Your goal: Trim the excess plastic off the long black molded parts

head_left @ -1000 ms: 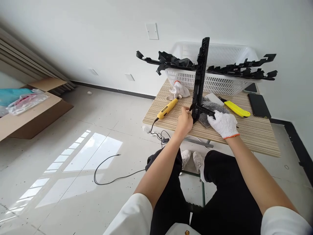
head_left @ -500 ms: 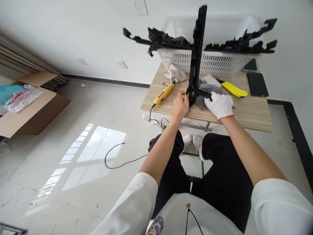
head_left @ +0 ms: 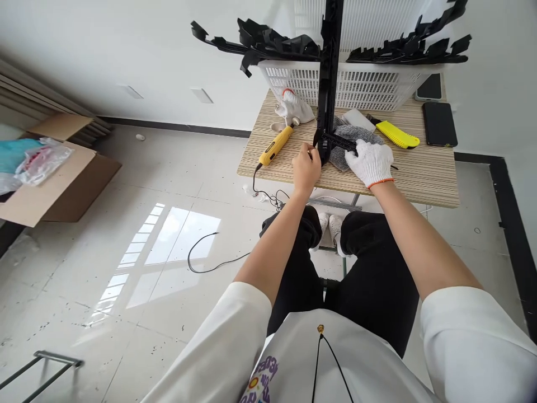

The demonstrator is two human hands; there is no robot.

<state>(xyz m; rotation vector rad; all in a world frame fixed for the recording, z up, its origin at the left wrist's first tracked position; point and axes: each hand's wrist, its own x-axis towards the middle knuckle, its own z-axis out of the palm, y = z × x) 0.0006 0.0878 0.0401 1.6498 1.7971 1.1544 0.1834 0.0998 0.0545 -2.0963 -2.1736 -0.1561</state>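
A large black plastic frame (head_left: pixel 326 84) stands upright over the table's front, with long jagged arms reaching out to both sides. My right hand (head_left: pixel 371 160), in a white knit glove with an orange cuff, is closed around a short black bar at the frame's lower end. Bare, my left hand (head_left: pixel 306 169) has its fingers pinched close to the left side of that lower end; what they grip is mostly hidden. A grey cloth (head_left: pixel 342 158) lies behind and under the short bar. Left of the frame rests a yellow corded tool (head_left: pixel 276 146), its tip near a crumpled white glove (head_left: pixel 292 106).
A white slatted basket (head_left: pixel 371 87) stands at the back of the wooden table (head_left: pixel 428 173). To the right lie a yellow-handled cutter (head_left: pixel 397 134) and a black phone (head_left: pixel 439 124). A cable (head_left: pixel 195 268) trails over the floor, and an open cardboard box (head_left: pixel 79 184) sits at left.
The view has tilted and shifted slightly, so the table and frame appear higher and a little further left. Both hands keep their places at the frame's lower end.
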